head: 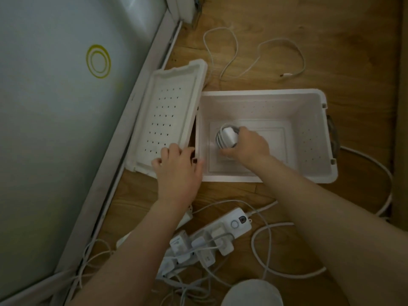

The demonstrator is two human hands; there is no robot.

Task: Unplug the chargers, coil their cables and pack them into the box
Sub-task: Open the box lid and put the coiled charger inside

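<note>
A white plastic box (309,138) stands open on the wooden floor. My right hand (249,145) reaches inside it, shut on a white charger with its cable coiled around it (227,135), low over the box's floor. My left hand (178,168) rests on the near corner of the perforated white lid (167,115), which lies to the left of the box, touching its edge. A white power strip (234,224) lies in front of the box with several white chargers (205,246) plugged into it.
A loose white cable (254,62) with a plug end snakes over the floor behind the box. More white cables (265,250) tangle around the strip. A pale glass panel in a grey frame (123,133) runs along the left.
</note>
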